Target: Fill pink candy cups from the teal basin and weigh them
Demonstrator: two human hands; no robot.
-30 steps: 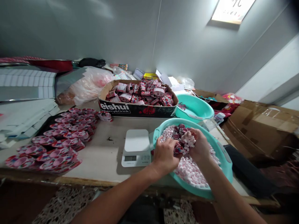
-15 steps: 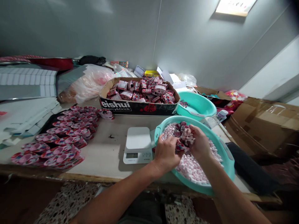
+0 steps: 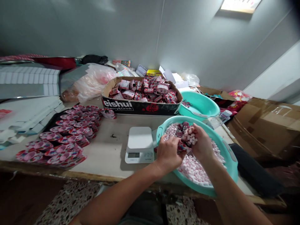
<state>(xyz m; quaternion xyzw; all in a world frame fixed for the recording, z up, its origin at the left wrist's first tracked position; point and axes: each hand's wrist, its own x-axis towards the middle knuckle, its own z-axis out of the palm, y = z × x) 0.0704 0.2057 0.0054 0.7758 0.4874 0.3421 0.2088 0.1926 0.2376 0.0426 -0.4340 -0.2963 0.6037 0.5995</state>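
My left hand [image 3: 170, 153] is closed round a small red-and-pink printed packet [image 3: 182, 147], held above the near teal basin [image 3: 231, 170]. Close beside it, my right hand [image 3: 201, 142] is cupped round a handful of small pale-pink candies [image 3: 191, 137], right at the packet. Many loose pink candies [image 3: 195, 172] fill the basin under both hands. Several dark-red round caps [image 3: 180, 133] lie on the candies at the far side. To the left of the basin sits a white digital scale [image 3: 140, 142] with nothing on its pan.
Rows of printed packets [image 3: 63, 139] stand at the left. Behind, a cardboard box [image 3: 142, 107] holds many more packets. A second teal basin [image 3: 211, 107] stands at the back right. A large cardboard carton [image 3: 269, 125] and a dark object [image 3: 253, 168] border the right side.
The whole view has shifted slightly. Both hands stay together over the basin, with the packet and the candies still in them.
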